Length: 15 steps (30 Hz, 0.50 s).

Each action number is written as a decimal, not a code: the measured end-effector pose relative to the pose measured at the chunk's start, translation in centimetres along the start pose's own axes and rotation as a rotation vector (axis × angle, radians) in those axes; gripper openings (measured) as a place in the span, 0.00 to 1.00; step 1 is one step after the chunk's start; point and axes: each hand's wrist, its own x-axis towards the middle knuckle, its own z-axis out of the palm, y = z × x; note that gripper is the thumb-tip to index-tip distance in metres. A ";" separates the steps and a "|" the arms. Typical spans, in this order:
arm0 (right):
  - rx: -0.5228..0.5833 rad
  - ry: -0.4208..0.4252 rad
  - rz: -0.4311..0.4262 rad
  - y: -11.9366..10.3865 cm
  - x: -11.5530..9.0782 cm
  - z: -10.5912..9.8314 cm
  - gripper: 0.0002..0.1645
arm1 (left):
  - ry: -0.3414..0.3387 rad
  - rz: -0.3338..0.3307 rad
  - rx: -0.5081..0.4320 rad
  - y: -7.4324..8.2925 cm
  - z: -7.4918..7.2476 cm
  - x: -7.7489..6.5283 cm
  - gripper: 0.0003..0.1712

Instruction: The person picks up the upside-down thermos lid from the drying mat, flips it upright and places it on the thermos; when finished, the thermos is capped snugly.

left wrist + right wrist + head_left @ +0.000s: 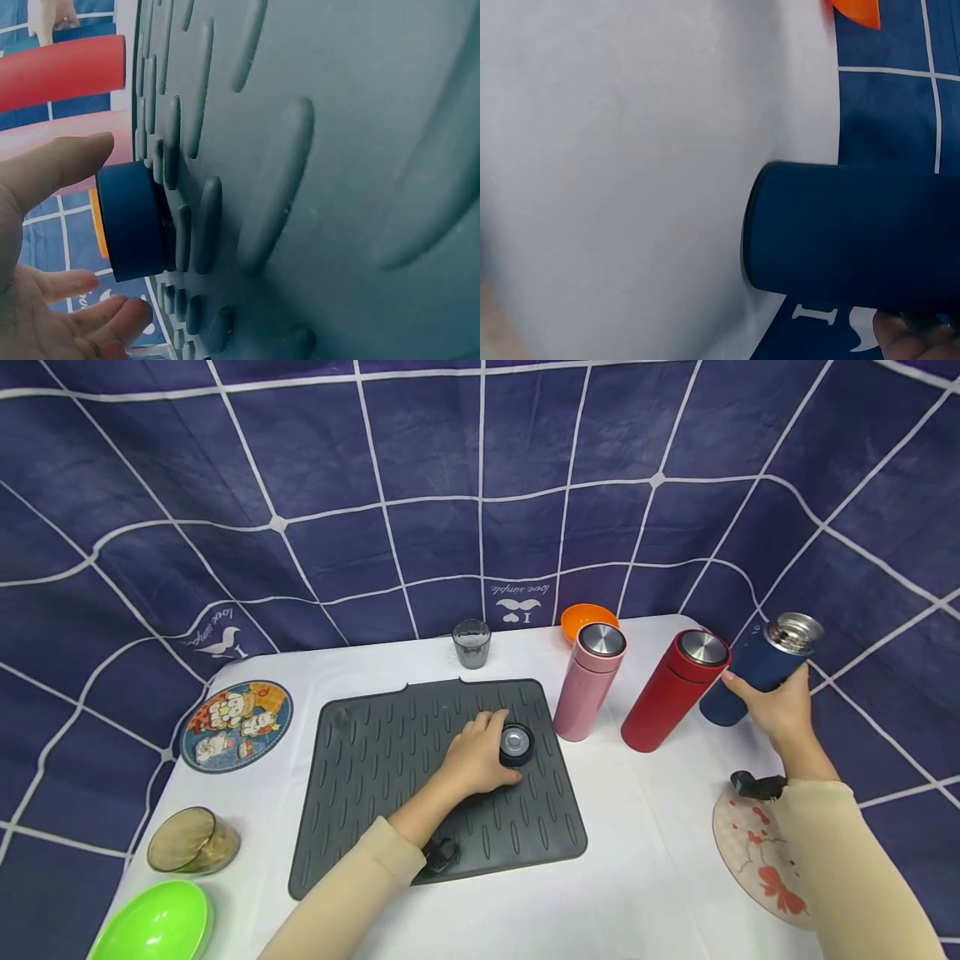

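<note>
A dark blue bottle cap [516, 744] lies on the grey ridged mat [360, 777], its silvery inner side facing up. Around the cap stands my left hand [474, 758], thumb on one side and fingers on the other. The left wrist view shows gaps between these fingers and the blue cap [133, 221]. At the right back of the table, my right hand [776, 710] grips a dark blue thermos bottle [759, 662] by its side; its bare steel mouth shows. Only fingertips [911, 337] appear beside the bottle [855, 236] in the right wrist view.
Between the hands stand a pink thermos [585, 689] and a red thermos [671, 697], both capped. Behind are a clear glass [472, 645] and an orange bowl [587, 617]. Leftward lie a patterned round mat [236, 727], an amber glass [193, 842] and a green bowl [157, 922].
</note>
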 end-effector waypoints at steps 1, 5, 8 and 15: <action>-0.007 0.003 -0.004 0.1 -0.1 0.0 0.62 | -0.006 -0.003 -0.004 0.0 0.1 0.1 0.60; -0.015 0.010 -0.011 0.4 -0.6 -0.3 0.62 | -0.022 -0.003 -0.015 0.0 0.2 0.2 0.59; -0.012 0.005 -0.005 0.6 -1.1 -0.5 0.62 | -0.038 -0.001 -0.011 0.0 0.3 0.4 0.59; -0.031 -0.009 -0.044 0.9 -2.4 -1.0 0.58 | -0.058 0.005 0.041 -0.1 0.5 1.2 0.54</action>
